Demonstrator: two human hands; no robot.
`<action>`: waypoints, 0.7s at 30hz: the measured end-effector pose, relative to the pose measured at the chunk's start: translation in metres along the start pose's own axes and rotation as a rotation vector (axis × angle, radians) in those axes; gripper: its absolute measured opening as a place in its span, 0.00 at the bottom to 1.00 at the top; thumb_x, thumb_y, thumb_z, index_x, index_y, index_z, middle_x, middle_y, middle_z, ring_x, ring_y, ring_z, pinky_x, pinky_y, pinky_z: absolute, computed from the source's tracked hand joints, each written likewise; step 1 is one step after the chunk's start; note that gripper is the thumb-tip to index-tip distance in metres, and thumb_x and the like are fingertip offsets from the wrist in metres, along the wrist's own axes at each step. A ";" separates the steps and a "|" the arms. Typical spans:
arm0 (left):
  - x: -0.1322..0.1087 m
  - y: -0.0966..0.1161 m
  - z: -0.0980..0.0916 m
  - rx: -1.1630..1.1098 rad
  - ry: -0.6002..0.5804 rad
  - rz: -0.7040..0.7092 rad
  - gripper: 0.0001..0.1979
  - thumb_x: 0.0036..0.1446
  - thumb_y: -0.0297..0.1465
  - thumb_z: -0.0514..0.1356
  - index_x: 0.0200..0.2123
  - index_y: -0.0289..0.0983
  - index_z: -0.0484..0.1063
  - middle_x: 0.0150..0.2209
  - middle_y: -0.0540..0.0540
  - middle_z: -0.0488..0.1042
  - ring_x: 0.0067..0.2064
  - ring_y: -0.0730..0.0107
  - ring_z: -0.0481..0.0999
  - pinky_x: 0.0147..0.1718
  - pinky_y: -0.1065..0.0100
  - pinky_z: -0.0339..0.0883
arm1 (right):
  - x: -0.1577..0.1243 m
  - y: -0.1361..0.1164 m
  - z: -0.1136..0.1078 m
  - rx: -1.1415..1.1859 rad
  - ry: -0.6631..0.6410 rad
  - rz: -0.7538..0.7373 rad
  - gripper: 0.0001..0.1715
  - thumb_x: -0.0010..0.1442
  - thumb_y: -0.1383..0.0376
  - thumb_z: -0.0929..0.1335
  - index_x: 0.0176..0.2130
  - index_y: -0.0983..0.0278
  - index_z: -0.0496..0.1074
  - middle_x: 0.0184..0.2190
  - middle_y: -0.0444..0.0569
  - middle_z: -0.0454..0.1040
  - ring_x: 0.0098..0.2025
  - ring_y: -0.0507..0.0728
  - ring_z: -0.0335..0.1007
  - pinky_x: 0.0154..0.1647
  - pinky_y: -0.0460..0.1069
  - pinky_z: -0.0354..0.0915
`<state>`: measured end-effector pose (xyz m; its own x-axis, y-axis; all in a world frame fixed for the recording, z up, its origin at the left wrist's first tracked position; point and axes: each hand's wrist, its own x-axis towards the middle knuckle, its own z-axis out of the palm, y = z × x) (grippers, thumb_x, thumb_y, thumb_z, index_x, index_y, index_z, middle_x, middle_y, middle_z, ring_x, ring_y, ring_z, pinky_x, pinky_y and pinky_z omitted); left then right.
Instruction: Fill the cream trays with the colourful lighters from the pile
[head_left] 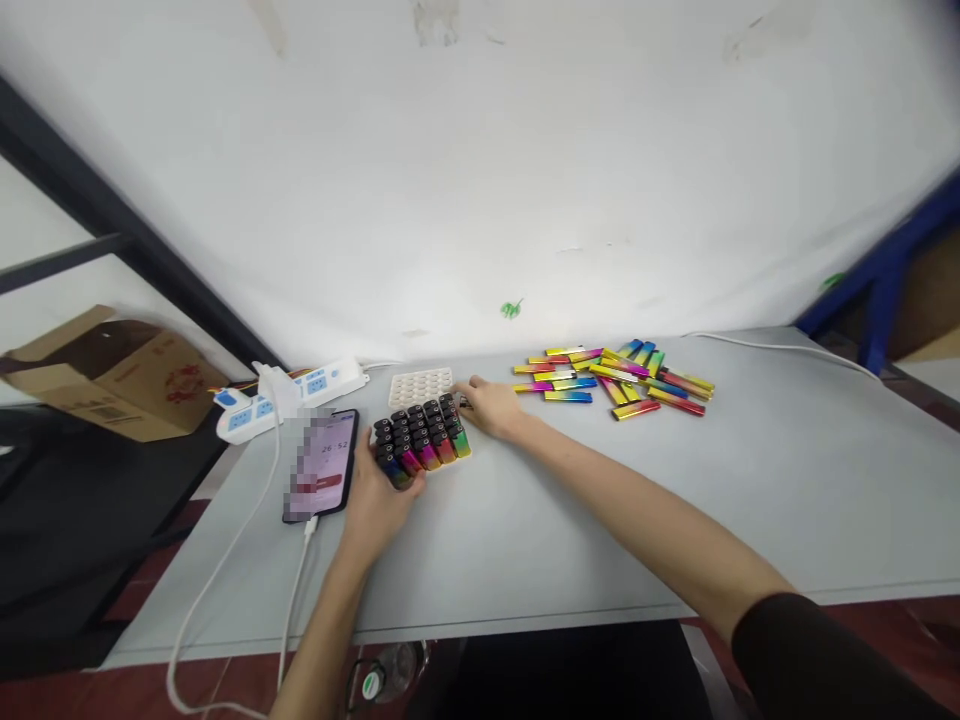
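Observation:
A block of lighters (422, 437) with black tops and shiny rainbow bodies stands upright in rows in a white tray (463, 457). My left hand (380, 500) is wrapped around the block's front left corner, thumb in front and fingers along the left side. At its back right corner is my right hand (489, 405), fingers bent together against the lighters; a small dark bit shows at the fingertips, too little to name. Just behind the block lies a white tray with rows of holes (420, 386). Loose shiny rainbow lighter bodies (622, 375) lie piled to the right.
Left of the block lies a phone (322, 468) with a charging cable (300, 570). A white power strip (292, 400) runs along the wall. An open cardboard box (127, 375) stands at far left. A thin white cable (780, 345) crosses the back right of the table (600, 540).

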<state>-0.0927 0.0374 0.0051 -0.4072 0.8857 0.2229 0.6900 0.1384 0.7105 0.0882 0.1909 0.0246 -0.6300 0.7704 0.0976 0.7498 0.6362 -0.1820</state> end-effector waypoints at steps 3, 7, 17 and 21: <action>0.001 0.000 0.004 -0.018 0.034 -0.033 0.51 0.45 0.32 0.68 0.67 0.35 0.42 0.58 0.33 0.66 0.59 0.49 0.69 0.59 0.48 0.62 | 0.017 -0.005 -0.001 -0.051 -0.024 -0.046 0.18 0.69 0.57 0.59 0.56 0.56 0.64 0.49 0.53 0.72 0.39 0.60 0.75 0.35 0.51 0.63; 0.006 0.003 0.003 0.012 0.079 -0.077 0.50 0.43 0.30 0.69 0.66 0.36 0.45 0.57 0.33 0.66 0.60 0.48 0.69 0.60 0.47 0.61 | 0.013 0.001 -0.009 -0.076 -0.050 -0.115 0.16 0.69 0.56 0.60 0.53 0.56 0.66 0.49 0.52 0.72 0.40 0.60 0.75 0.36 0.51 0.63; 0.039 -0.007 0.002 -0.007 0.127 -0.205 0.45 0.45 0.30 0.70 0.63 0.31 0.50 0.54 0.36 0.71 0.55 0.50 0.74 0.54 0.50 0.67 | -0.074 0.011 -0.028 -0.099 -0.092 -0.027 0.16 0.63 0.58 0.63 0.50 0.58 0.68 0.48 0.52 0.72 0.36 0.59 0.75 0.29 0.49 0.60; 0.056 -0.021 0.007 -0.024 0.119 -0.198 0.46 0.44 0.31 0.71 0.63 0.33 0.51 0.54 0.36 0.73 0.53 0.53 0.75 0.53 0.53 0.68 | -0.120 0.019 -0.030 -0.073 -0.108 0.006 0.14 0.62 0.60 0.64 0.48 0.58 0.68 0.50 0.50 0.71 0.31 0.56 0.73 0.28 0.49 0.58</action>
<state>-0.1259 0.0867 -0.0021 -0.6020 0.7836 0.1537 0.5757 0.2925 0.7635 0.1839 0.1121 0.0389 -0.6407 0.7677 -0.0096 0.7638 0.6360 -0.1100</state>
